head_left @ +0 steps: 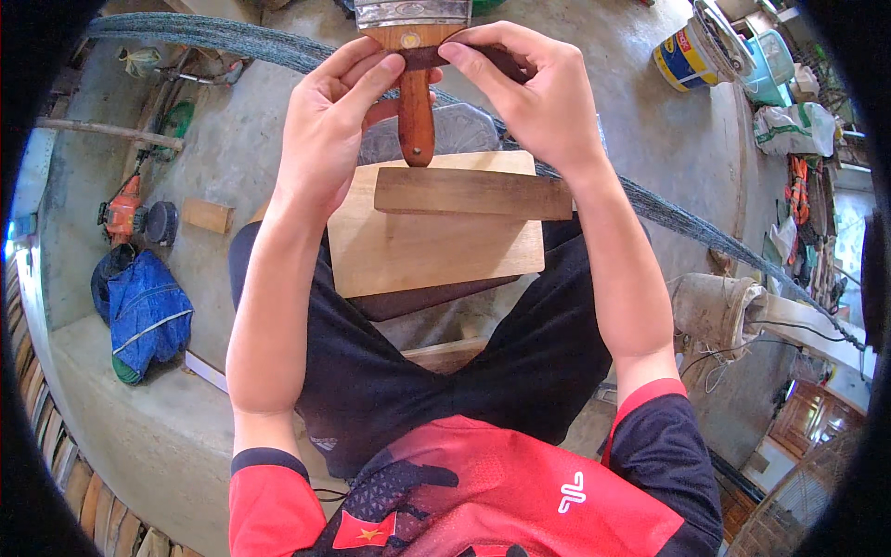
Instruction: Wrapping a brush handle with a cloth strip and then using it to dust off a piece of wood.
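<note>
A wide flat paintbrush (417,121) with a wooden handle and metal band is at the top; its far end is cut off by the frame. Across the handle's neck runs a dark brown strip (423,58), perhaps sandpaper. My left hand (339,121) pinches the strip's left end, with fingers curled behind the handle. On the other side my right hand (538,93) grips the strip between thumb and fingers. Below the handle's tip, a brown wooden block (473,193) lies on a pale wooden board (427,255) between my legs.
A bluish net rope (687,223) stretches diagonally behind my hands. Far right stand a paint bucket (687,60) and a light blue bucket (768,65). On the left are an orange machine (122,212), a blue bag (148,311) and a small wooden block (207,215).
</note>
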Demonstrator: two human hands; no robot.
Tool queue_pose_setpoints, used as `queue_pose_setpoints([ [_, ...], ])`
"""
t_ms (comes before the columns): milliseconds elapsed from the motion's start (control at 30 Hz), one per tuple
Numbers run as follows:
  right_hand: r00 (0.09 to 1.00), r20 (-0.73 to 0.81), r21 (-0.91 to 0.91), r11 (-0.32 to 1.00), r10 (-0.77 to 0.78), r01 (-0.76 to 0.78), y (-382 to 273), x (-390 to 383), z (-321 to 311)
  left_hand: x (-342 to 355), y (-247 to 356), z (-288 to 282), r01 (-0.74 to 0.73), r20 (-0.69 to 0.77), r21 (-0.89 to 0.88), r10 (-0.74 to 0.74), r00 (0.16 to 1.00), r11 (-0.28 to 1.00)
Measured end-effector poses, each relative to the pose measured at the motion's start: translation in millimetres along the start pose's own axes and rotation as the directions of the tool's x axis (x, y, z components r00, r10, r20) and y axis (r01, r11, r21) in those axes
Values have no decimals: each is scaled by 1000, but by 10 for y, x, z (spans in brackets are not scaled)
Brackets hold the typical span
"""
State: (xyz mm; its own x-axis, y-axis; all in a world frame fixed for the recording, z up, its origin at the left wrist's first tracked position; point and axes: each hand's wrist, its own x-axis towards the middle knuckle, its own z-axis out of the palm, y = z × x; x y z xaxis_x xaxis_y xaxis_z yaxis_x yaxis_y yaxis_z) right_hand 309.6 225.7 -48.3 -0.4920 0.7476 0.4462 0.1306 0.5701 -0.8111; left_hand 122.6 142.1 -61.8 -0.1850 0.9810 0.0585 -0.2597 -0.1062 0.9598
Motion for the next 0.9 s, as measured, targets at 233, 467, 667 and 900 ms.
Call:
queue_pose_setpoints([
  [233,999,30,63,997,34,-36,13,21,-34,-5,-3,25,-24,-54,-62,20,998,998],
  [467,967,-103,64,969,-231,238,133,54,52,20,16,5,-56,100,-160,73,992,986],
  [667,925,-248,-176,952,-289,250,-300,79,23,25,-19,-1,-60,79,-238,81,994,969],
  [900,965,-196,-173,975,-176,142,-178,-18,133,21,-81,66,-66,-35,-265,59,998,962],
])
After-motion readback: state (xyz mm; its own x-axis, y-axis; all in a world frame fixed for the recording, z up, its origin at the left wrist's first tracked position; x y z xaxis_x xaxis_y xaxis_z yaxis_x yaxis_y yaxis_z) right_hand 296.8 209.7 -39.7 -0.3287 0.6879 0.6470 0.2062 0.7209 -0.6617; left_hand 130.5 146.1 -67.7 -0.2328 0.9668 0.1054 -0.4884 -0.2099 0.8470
